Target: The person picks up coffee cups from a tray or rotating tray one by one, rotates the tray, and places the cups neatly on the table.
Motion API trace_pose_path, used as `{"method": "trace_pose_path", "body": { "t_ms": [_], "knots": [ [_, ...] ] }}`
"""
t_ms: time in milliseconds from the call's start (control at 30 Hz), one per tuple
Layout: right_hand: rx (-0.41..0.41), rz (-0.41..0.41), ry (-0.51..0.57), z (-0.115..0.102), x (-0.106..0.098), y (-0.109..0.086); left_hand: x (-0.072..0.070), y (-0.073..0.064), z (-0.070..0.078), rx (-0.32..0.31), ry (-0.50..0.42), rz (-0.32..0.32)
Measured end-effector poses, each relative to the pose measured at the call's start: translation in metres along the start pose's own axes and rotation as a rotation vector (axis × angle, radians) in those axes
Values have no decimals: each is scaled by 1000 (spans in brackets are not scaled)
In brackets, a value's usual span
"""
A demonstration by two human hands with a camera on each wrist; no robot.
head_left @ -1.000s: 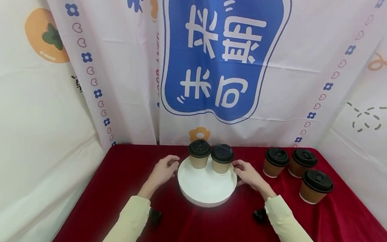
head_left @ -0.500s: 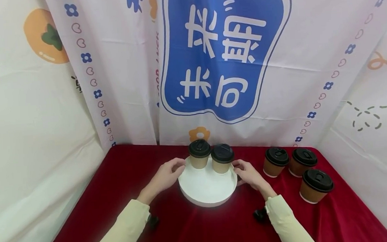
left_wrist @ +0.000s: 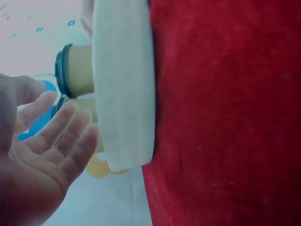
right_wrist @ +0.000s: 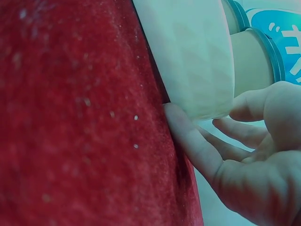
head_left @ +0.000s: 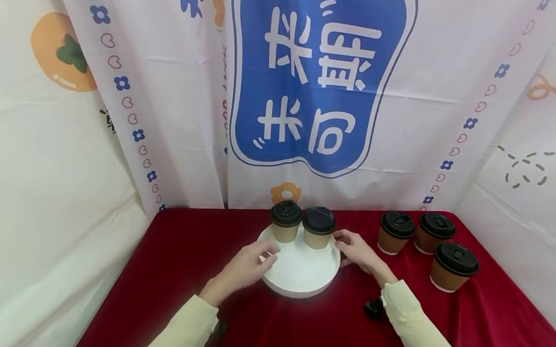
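A round white tray (head_left: 299, 273) with a tall, faceted side rests on the red cloth. Two tan paper cups with black lids stand upright at its back: the left cup (head_left: 285, 234) and the right cup (head_left: 317, 241). My right hand (head_left: 356, 250) grips the tray's right edge; in the right wrist view its fingers (right_wrist: 200, 143) span the side from the base to the upper rim. Over the tray's left edge hovers my left hand (head_left: 247, 266), holding nothing. The left wrist view shows its fingers (left_wrist: 66, 134) loosely bent beside the tray wall (left_wrist: 124, 89).
Three brown lidded cups stand at the right: one cup (head_left: 395, 235) nearest the tray, another cup (head_left: 432, 235) behind, and a front cup (head_left: 451, 271). A red cloth (head_left: 270, 335) covers the table. Printed white curtains (head_left: 187, 120) enclose the back and sides.
My left hand has moved right and toward me, from beside the tray's back left to over its left edge. The right hand, tray and cups stay put.
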State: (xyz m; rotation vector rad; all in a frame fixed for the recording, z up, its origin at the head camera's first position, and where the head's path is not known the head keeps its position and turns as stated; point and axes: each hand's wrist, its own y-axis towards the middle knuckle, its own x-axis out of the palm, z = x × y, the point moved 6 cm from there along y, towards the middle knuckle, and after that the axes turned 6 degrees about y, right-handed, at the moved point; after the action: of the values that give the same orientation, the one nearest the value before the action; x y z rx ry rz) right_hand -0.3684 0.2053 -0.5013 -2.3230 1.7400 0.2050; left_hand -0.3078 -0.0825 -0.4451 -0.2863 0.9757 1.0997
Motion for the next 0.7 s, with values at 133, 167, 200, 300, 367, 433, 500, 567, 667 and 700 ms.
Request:
{"method": "trace_pose_path", "body": {
  "t_ms": [133,167,200,300,367,433,500,567,667,700],
  "knots": [
    [2,-8,-1,1,0,0,5,-4,6,75,102,-2],
    [1,-7,0,0,1,0,6,-5,7,92,129,2],
    [2,-6,0,1,1,0,6,-5,8,106,151,8],
    [2,-7,-1,1,1,1,7,-8,13,146,210,5],
    [6,-7,1,1,1,1,8,-9,17,171,238,-13],
    [8,-5,2,2,1,1,9,-11,21,200,264,-37],
    [6,-1,3,3,0,2,10,-13,24,225,285,-58],
    [4,-1,5,3,0,2,11,-14,27,245,304,-71],
    [3,-5,6,2,0,2,14,-17,30,266,329,-90],
    [6,-5,7,2,-1,2,15,-18,31,276,335,-97]
  ]
}}
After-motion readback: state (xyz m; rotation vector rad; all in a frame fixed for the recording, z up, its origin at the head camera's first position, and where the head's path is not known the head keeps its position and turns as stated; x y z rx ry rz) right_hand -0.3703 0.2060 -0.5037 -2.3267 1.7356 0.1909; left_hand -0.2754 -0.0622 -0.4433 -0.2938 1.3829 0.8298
